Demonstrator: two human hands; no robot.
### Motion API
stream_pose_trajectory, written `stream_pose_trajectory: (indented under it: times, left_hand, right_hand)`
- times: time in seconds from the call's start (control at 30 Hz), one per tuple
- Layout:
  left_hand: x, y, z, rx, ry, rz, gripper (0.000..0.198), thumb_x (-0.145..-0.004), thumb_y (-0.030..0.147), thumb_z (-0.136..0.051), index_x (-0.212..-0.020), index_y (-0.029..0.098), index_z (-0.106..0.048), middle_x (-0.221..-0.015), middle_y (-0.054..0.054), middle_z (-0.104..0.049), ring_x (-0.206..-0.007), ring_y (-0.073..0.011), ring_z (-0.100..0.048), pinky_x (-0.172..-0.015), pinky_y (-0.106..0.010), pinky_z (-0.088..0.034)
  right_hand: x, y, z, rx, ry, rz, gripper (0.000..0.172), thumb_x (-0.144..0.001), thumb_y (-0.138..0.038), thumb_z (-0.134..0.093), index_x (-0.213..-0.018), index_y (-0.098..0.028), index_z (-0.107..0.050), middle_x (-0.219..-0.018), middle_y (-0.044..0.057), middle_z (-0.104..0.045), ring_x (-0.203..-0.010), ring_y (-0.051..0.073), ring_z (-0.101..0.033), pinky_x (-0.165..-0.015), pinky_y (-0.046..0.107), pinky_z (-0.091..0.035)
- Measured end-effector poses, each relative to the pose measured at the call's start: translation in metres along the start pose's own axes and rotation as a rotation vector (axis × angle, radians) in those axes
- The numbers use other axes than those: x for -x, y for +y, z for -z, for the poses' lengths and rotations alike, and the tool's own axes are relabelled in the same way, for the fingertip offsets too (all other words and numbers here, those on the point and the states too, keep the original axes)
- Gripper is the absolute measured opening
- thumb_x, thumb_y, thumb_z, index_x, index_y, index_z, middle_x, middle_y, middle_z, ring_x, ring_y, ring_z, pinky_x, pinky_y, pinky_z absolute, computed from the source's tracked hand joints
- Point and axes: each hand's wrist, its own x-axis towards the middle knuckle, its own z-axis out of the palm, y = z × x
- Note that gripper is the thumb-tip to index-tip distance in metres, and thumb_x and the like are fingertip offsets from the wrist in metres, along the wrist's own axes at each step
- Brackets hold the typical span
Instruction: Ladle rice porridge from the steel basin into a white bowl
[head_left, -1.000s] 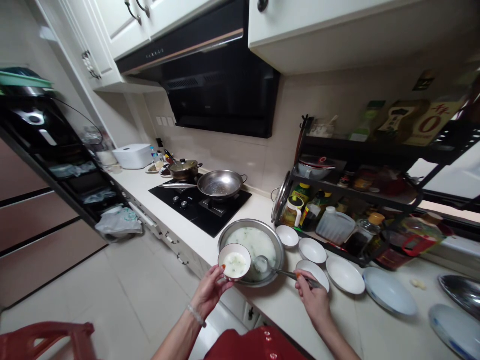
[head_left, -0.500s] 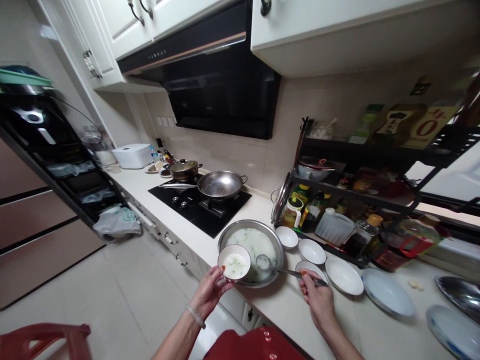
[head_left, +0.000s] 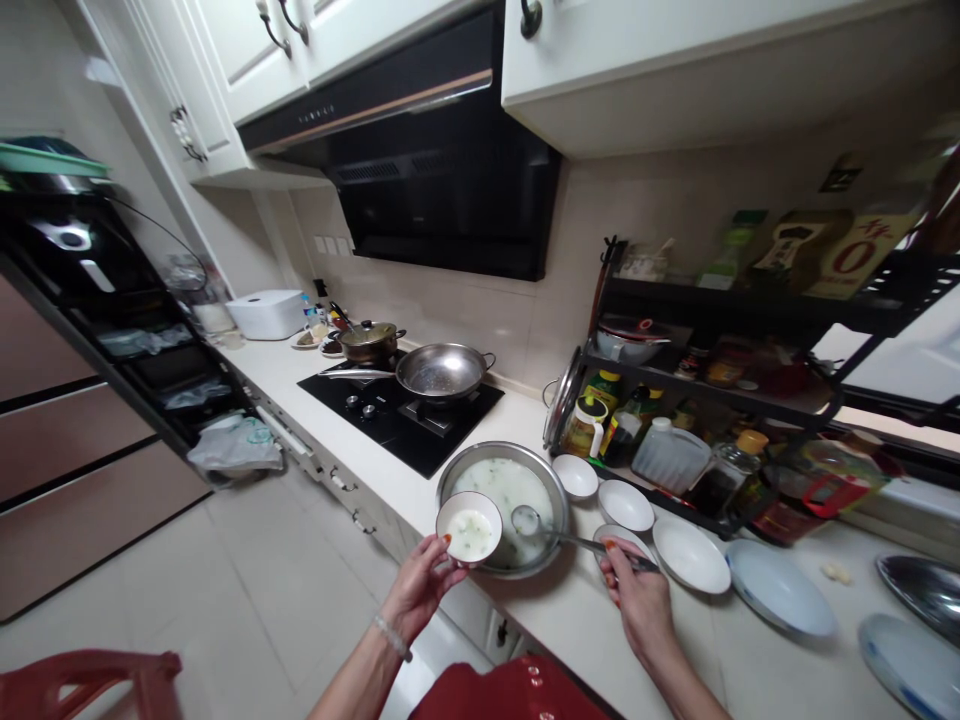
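Note:
My left hand [head_left: 424, 582] pinches the rim of a small white bowl [head_left: 469, 528], which holds pale soup with green bits. The bowl is held over the near left edge of a large steel basin [head_left: 561, 490] filled with the same milky soup. In my right hand [head_left: 637, 592] is the handle of a ladle [head_left: 527, 520]; its round head lies at the soup's surface inside the basin. Beneath the ladle's handle, close to my right fingers, stands another white bowl [head_left: 624, 541], partly hidden.
More white bowls [head_left: 625, 505] and pale blue plates [head_left: 780, 588] line the counter to the right. Behind them stands a black rack [head_left: 720, 395] with bottles and jars. A steel wok [head_left: 441, 372] and a lidded pot [head_left: 369, 342] sit on the black stove [head_left: 390, 425].
Almost nothing differs. The view has shifted very slightly; both hands keep the same grip, with the bowl and ladle in nearly the same places.

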Motion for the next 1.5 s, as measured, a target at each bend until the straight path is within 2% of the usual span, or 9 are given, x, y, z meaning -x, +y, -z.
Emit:
stream_pose_trajectory:
  times: [0.6, 1.0, 1.27, 1.5]
  left_hand:
    - [0.000, -0.003, -0.002, 0.023, -0.013, 0.002, 0.017, -0.078, 0.011, -0.061, -0.087, 0.016, -0.048, -0.065, -0.004, -0.063, -0.057, -0.0194, -0.067, -0.054, -0.029, -0.055]
    - [0.001, -0.004, -0.004, 0.010, -0.016, -0.005, 0.014, -0.080, 0.012, -0.060, -0.087, 0.015, -0.048, -0.063, -0.003, -0.062, -0.055, -0.0177, -0.066, -0.055, -0.029, -0.055]
    - [0.000, -0.007, -0.003, -0.009, -0.062, -0.009, 0.014, -0.080, 0.014, -0.061, -0.086, 0.015, -0.048, -0.064, -0.004, -0.064, -0.057, -0.0180, -0.067, -0.056, -0.028, -0.055]
    - [0.002, -0.009, -0.010, 0.005, -0.049, 0.005, 0.017, -0.078, 0.013, -0.062, -0.085, 0.017, -0.046, -0.061, -0.002, -0.061, -0.055, -0.0177, -0.066, -0.054, -0.029, -0.055]
  right_hand:
    - [-0.001, 0.003, 0.004, -0.009, -0.026, 0.022, 0.052, -0.057, -0.053, -0.071, -0.088, -0.011, -0.063, -0.052, -0.001, -0.055, -0.044, 0.009, -0.043, -0.036, 0.016, -0.028]
    - [-0.006, -0.003, 0.006, -0.038, -0.023, 0.052, 0.050, -0.058, -0.052, -0.072, -0.088, -0.013, -0.063, -0.051, -0.002, -0.054, -0.041, 0.009, -0.042, -0.035, 0.017, -0.027]
    - [-0.004, -0.029, 0.004, -0.124, -0.036, 0.049, 0.050, -0.057, -0.049, -0.076, -0.088, -0.013, -0.062, -0.052, -0.002, -0.055, -0.043, 0.008, -0.042, -0.035, 0.015, -0.028]
    - [0.008, -0.055, -0.003, -0.160, -0.120, 0.093, 0.046, -0.061, -0.049, -0.075, -0.089, -0.014, -0.062, -0.054, -0.001, -0.054, -0.044, 0.008, -0.043, -0.035, 0.016, -0.027]
